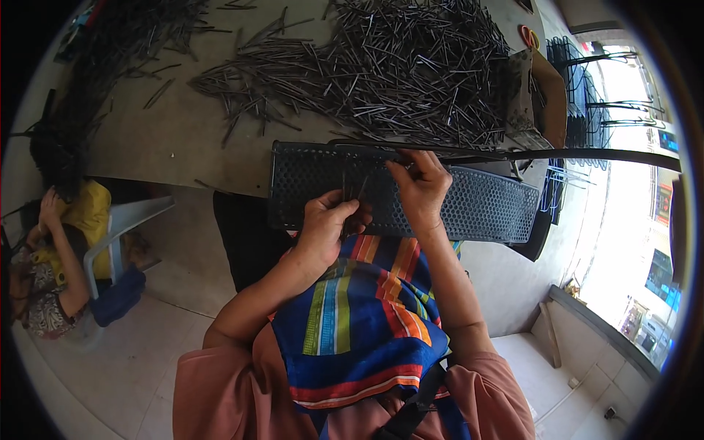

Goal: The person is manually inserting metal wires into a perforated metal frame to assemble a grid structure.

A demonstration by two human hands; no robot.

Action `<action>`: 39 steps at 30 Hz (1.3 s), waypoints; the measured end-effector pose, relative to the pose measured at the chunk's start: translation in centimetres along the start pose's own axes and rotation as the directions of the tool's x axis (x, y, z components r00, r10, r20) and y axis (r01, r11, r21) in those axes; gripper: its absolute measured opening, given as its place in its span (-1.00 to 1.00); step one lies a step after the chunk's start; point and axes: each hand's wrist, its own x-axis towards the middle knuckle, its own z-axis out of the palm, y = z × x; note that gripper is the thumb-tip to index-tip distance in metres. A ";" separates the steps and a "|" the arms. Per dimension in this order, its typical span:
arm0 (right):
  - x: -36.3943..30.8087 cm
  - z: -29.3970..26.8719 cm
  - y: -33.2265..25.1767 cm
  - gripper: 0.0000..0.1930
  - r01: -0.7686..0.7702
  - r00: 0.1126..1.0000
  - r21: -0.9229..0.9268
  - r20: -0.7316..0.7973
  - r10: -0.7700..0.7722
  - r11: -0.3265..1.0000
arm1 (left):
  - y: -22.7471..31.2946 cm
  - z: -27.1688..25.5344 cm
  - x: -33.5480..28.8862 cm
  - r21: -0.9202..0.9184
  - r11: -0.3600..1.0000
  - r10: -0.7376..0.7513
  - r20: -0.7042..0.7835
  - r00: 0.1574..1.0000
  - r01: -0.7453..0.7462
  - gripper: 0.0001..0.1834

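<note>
A black perforated tray (484, 202) rests at the near edge of the work table, partly over my lap. My left hand (326, 227) is closed around a small bunch of thin dark metal rods (353, 192) that stand up against the tray's side. My right hand (418, 187) pinches the tops of those rods with thumb and fingers. A large heap of loose dark rods (389, 66) lies on the table just beyond the tray. A striped blue, orange and green cloth (367, 315) covers my lap below both hands.
A grey table (169, 139) carries a second rod pile (110, 51) at far left. A cardboard box (546, 95) and wire racks (587, 95) stand at right. A long dark bar (587, 155) crosses above the tray. Another person (55, 257) sits on a plastic chair at left.
</note>
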 end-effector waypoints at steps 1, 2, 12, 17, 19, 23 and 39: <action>-0.2 -0.1 -0.2 -0.81 -0.024 0.998 0.068 -0.057 0.028 0.997 | 0.0 0.0 0.0 -0.001 1.000 0.000 -0.001 1.000 0.000 -0.88; -0.5 -0.3 0.1 -0.81 -0.024 0.998 0.065 -0.059 0.028 0.998 | 0.1 0.0 0.0 -0.012 1.000 0.002 0.013 1.000 -0.002 -0.88; -2.9 -1.2 -0.9 -0.95 -0.696 0.713 0.436 0.507 0.484 0.570 | -0.2 1.6 0.1 0.042 0.999 -0.026 0.089 0.996 0.022 -0.85; -2.2 -2.2 0.6 -0.98 -0.456 0.859 0.606 0.109 0.500 0.652 | -0.2 1.0 0.2 0.042 0.998 -0.057 0.051 0.997 0.055 -0.82; -1.7 -2.1 1.6 -0.92 -0.234 0.930 0.560 -0.111 0.352 0.795 | -0.3 0.9 0.1 0.055 0.996 -0.070 0.031 0.997 0.069 -0.80; -1.0 -1.5 2.2 -0.88 -0.149 0.951 0.452 -0.177 0.252 0.880 | -0.4 0.8 0.5 0.052 0.997 -0.054 0.043 0.998 0.052 -0.76; -0.7 -2.3 0.8 -0.83 0.054 0.993 0.046 -0.108 -0.049 0.997 | -0.4 1.7 -0.2 0.065 0.995 -0.086 0.099 0.991 0.079 -0.77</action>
